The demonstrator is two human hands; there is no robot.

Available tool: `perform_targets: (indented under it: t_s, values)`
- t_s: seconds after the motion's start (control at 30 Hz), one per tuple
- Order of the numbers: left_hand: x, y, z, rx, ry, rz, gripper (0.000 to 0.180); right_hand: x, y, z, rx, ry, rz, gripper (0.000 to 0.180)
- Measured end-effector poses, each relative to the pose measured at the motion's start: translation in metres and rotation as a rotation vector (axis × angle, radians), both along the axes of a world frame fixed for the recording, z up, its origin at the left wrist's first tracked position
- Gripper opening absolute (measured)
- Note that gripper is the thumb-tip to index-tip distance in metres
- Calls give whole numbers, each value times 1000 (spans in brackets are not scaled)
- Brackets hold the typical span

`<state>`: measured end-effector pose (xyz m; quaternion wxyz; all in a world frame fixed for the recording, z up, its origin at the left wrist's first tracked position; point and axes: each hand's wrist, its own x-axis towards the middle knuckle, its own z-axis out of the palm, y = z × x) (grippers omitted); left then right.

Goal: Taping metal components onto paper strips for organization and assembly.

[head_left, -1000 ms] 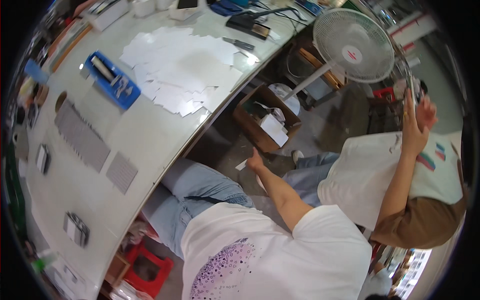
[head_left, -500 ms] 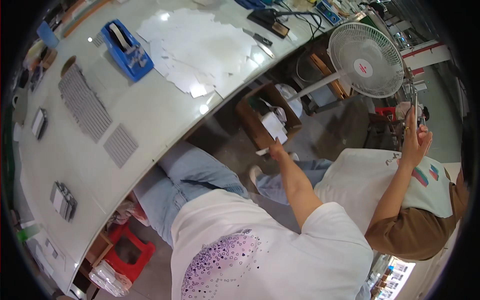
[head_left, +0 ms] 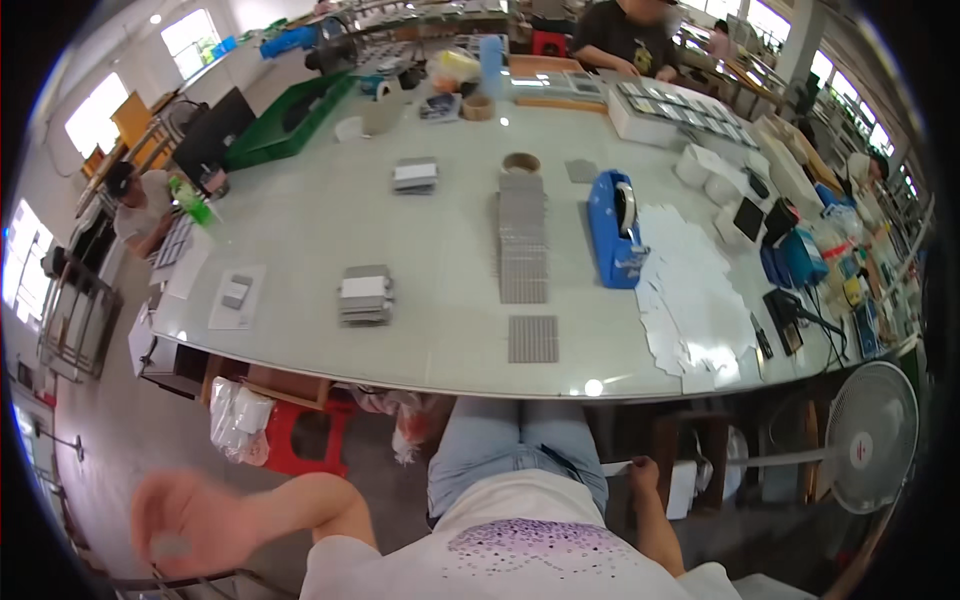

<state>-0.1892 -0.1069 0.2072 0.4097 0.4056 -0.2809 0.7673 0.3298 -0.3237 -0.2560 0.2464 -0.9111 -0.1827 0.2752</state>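
Note:
My right hand (head_left: 645,474) hangs low beside my right thigh, below the table edge, closed on a thin flat white piece (head_left: 616,467); its material cannot be made out. My left hand (head_left: 195,522) is raised out to the left, away from the table, and smeared by motion, so its fingers do not show clearly. Before me on the pale glossy table (head_left: 440,275) lie a long row of overlapping grey ribbed strips (head_left: 523,240) and a separate grey ribbed square (head_left: 533,339). To their right stands a blue tape dispenser (head_left: 614,230), beside a spread of white sheets (head_left: 695,290).
Two small grey-and-white stacks (head_left: 366,295) (head_left: 415,175) sit left of centre. A red stool (head_left: 305,440) stands under the table's front edge. On the right are a cardboard box (head_left: 712,465) and a standing fan (head_left: 870,450). Other people sit at the far side and left.
My view has swung from the right round to the table. My left hand has come into view. The right hand still holds the white piece; the person on the right has left the view.

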Motion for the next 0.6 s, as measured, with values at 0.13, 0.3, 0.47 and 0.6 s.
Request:
perform_targets:
  t_s: [0.13,0.3,0.47,0.6]
  values:
    - [79,75,-100,-554,428,697,38,11,10,8,116,-20,62,14]
    - [157,51,-165,-588,1498,467,21,-9,-4,-1,29,-13,41,25]
    - [171,25,-252,-251,1884,13,17,-25,-18,-55,-118,160,-109,30]
    - [189,42,-310,-450,2169,-88,23,-76,-42,-68,-118,101,-455,26]
